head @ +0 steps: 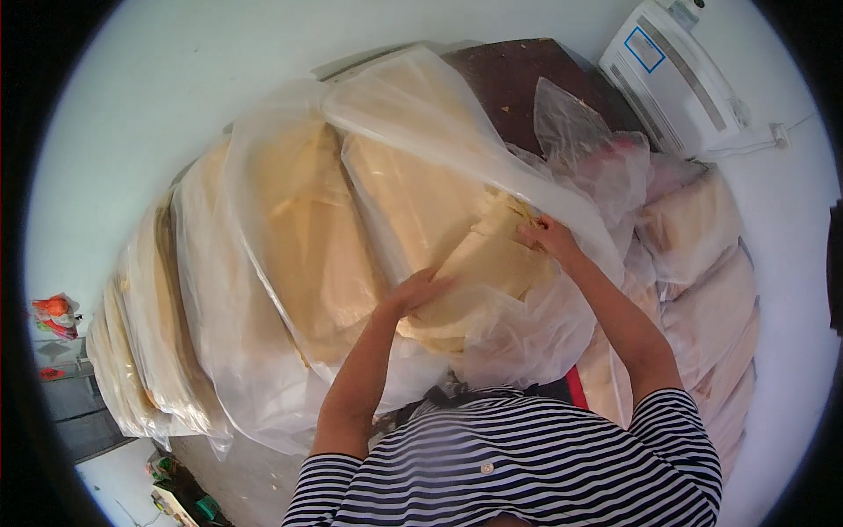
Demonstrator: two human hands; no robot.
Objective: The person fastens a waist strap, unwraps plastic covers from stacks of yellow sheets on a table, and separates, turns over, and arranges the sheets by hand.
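Observation:
Before me a stack of thin pale-yellow sheets, which look like dried tofu skin, shows at the mouth of a clear plastic bag. My left hand holds the left edge of the sheets, its fingertips partly hidden. At the upper right, the fingers of my right hand are bent around the sheets' ragged edge, under a raised fold of plastic. The rest of this stack runs back inside the bag. Close on the left lies another bagged stack.
More bagged stacks line the left side, and others lie to the right. Crumpled plastic sits near a dark brown board. A white wall heater hangs at the upper right. Bare floor shows at lower left.

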